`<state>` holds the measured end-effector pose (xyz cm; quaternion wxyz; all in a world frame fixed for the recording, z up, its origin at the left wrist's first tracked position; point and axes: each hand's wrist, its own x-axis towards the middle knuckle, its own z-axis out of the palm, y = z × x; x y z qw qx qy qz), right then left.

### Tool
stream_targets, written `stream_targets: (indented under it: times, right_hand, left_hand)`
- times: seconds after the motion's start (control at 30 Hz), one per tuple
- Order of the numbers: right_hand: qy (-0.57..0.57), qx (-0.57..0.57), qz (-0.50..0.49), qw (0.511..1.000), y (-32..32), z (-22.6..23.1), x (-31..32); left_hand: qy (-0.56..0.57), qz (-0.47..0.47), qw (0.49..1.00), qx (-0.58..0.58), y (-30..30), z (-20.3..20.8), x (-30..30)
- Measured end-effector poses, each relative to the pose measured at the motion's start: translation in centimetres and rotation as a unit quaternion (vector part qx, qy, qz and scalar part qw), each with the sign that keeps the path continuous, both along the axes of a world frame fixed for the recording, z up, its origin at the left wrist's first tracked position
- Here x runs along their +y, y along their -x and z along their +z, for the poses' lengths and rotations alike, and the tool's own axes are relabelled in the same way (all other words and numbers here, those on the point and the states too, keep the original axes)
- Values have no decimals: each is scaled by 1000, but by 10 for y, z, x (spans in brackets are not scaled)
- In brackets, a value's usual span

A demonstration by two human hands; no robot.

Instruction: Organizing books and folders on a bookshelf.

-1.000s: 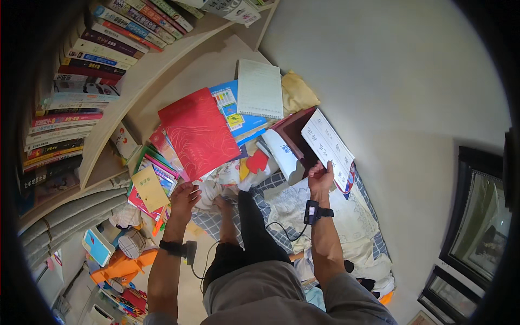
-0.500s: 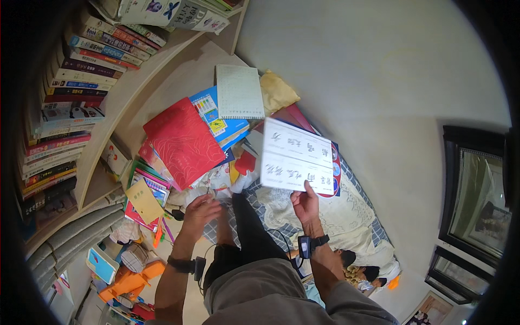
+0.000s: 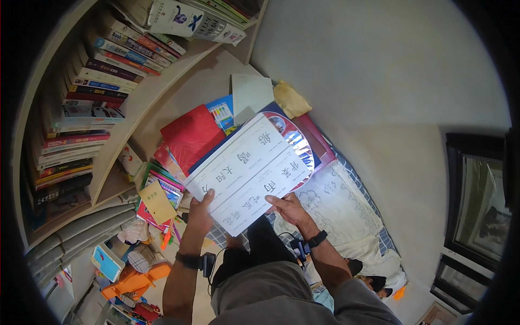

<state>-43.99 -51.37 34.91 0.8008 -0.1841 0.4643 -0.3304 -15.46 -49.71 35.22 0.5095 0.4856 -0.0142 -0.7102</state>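
In front of me I hold a white booklet (image 3: 233, 170) of printed writing. Its pages slant from upper right to lower left, with a red, white and blue curved panel (image 3: 295, 141) at the far end and a dark blue backing showing behind. My left hand (image 3: 200, 215) is closed on the lower left edge, thumb lying on the page. My right hand (image 3: 292, 210) pinches the lower right edge, thumb on top. Fingers of both hands are partly hidden beneath the booklet.
Beyond the booklet lie a red folder (image 3: 190, 135), a blue book (image 3: 221, 111), a pale notebook (image 3: 252, 95) and a tan packet (image 3: 292, 100). A bookshelf (image 3: 162, 89) packed with books stands left. A yellow booklet (image 3: 157, 201) lies nearer, above an orange object (image 3: 132, 280). Framed panels (image 3: 476, 200) are at right.
The booklet has come nearer and turned, now spread larger below me. My left hand, empty before, has taken hold of its left edge. My right hand still grips it.
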Motion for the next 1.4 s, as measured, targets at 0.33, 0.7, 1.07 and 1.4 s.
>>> stream_targets:
  times: [0.33, 0.7, 1.07, 1.4]
  right_hand:
    - [-40, -150, -154, 976, -54, 27, -60]
    - [-100, -116, -158, 975, -65, 16, -73]
    - [-86, -163, -180, 966, -54, 7, -71]
    - [-59, -221, -195, 954, -32, 5, -82]
  left_hand:
    - [-9, 54, 996, 75, -38, -21, 21]
    - [-43, 25, 997, 56, -79, -39, 37]
    - [-60, -12, 998, -16, -80, -28, 17]
    - [-43, 36, 998, -32, -94, -26, 33]
